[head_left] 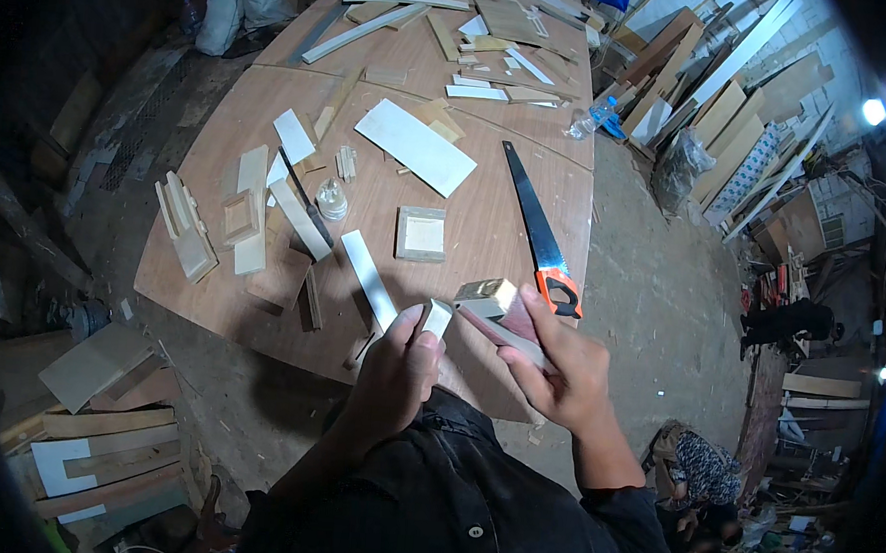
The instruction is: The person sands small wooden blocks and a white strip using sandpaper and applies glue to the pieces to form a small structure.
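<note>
My left hand (395,364) is closed on a small white-faced wood piece (438,318), thumb laid along it. My right hand (570,371) grips a sanding block (489,299), a wooden block with reddish sandpaper along its side. Block and wood piece are close together in front of my chest; whether they touch I cannot tell. Beyond them on the wooden table (498,365) lies a small square wooden frame (421,234). A handsaw (538,221) with an orange and black handle rests at the right edge. One long white strip (368,278) lies just past my left hand.
A clear container (332,200), a white board (416,147) and several offcuts are spread over the table. A plastic bottle (594,118) stands at its far right. Boards (732,111) lean on the right wall. Scrap wood (103,449) is piled lower left. Another person (698,470) is bent over at lower right.
</note>
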Action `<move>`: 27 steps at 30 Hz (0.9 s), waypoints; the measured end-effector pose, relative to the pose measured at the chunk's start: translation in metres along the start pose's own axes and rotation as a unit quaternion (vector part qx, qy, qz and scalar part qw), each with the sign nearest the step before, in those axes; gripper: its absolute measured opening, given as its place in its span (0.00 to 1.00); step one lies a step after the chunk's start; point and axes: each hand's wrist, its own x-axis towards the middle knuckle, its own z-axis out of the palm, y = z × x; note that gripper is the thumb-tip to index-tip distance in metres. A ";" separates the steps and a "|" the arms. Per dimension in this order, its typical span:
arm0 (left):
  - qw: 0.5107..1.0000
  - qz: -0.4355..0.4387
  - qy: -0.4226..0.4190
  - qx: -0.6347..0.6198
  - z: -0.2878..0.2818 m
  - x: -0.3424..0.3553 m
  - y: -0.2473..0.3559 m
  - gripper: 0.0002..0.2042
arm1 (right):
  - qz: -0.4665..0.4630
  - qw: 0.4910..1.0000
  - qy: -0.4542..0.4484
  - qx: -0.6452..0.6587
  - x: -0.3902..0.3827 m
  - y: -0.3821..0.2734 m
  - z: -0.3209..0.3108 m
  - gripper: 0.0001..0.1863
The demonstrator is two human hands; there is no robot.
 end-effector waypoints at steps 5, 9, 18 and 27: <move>0.970 0.180 0.011 0.163 -0.002 -0.001 -0.017 0.17 | -0.043 0.997 -0.057 -0.005 0.006 0.000 0.009 0.30; 0.946 0.199 0.010 0.257 0.001 -0.004 -0.015 0.16 | -0.070 0.993 -0.087 -0.023 0.023 -0.004 0.012 0.27; 0.939 0.231 0.069 0.243 0.001 -0.005 -0.023 0.12 | -0.081 0.993 -0.090 -0.011 0.020 -0.005 0.010 0.28; 0.955 0.239 0.068 0.164 0.004 0.000 -0.020 0.12 | -0.046 0.993 -0.100 -0.032 0.003 0.002 -0.001 0.26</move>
